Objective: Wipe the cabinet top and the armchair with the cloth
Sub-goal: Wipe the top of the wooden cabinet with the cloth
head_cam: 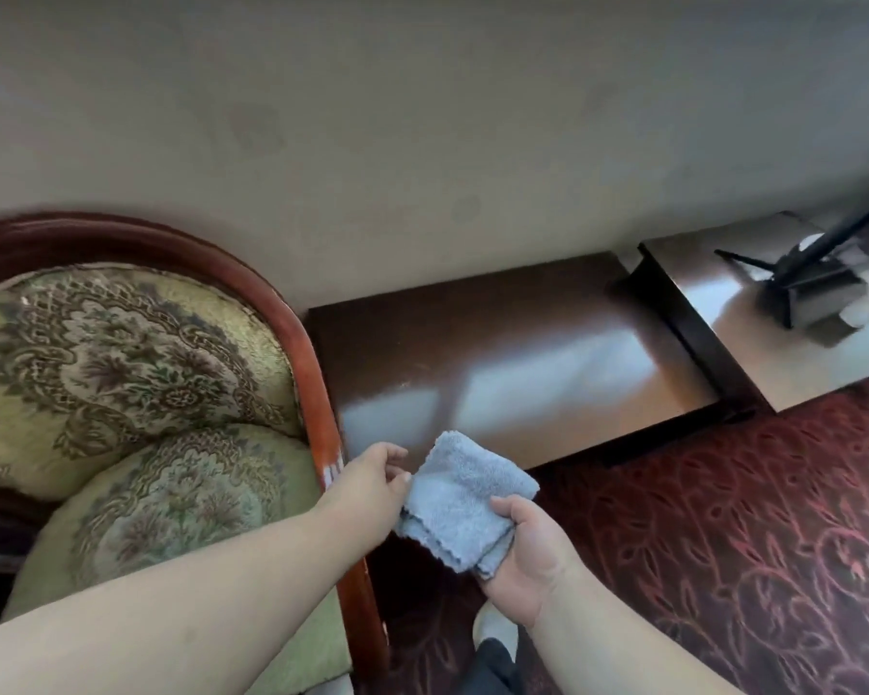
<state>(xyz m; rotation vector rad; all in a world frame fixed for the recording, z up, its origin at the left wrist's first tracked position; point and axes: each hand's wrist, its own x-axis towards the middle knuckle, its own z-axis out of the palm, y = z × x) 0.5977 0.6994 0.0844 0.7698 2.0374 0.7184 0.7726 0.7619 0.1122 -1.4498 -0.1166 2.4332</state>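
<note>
While both hands meet in the near middle of the view, a folded grey-blue cloth [465, 499] hangs between them above the near left corner of the dark wooden cabinet top [512, 363]. The right hand [528, 559] grips the cloth's near right edge, with the thumb lying on top and the other fingers curled underneath, closed on the fabric. The left hand [372, 489] reaches in from the left and pinches the cloth's left edge between thumb and fingertips, its fingers bent rather than spread. The cloth is held in the air, and whether it touches the wood cannot be told.

The cabinet top is glossy and shows pale reflections across its surface; its far edge runs along the beige wall [422, 117]. Just to its left stands the armchair [121, 373], with a curved reddish wooden frame and green floral upholstery on the back and seat cushion. The left forearm crosses over the chair's frame and seat.

To the right of the cabinet, at the far right, sits a higher worktop [753, 353] carrying a dark stand [793, 278], blurred and partly cut off by the picture's edge. A dark red patterned carpet [723, 519] covers the floor on the near right. A shoe tip [492, 624] shows below the right wrist.
</note>
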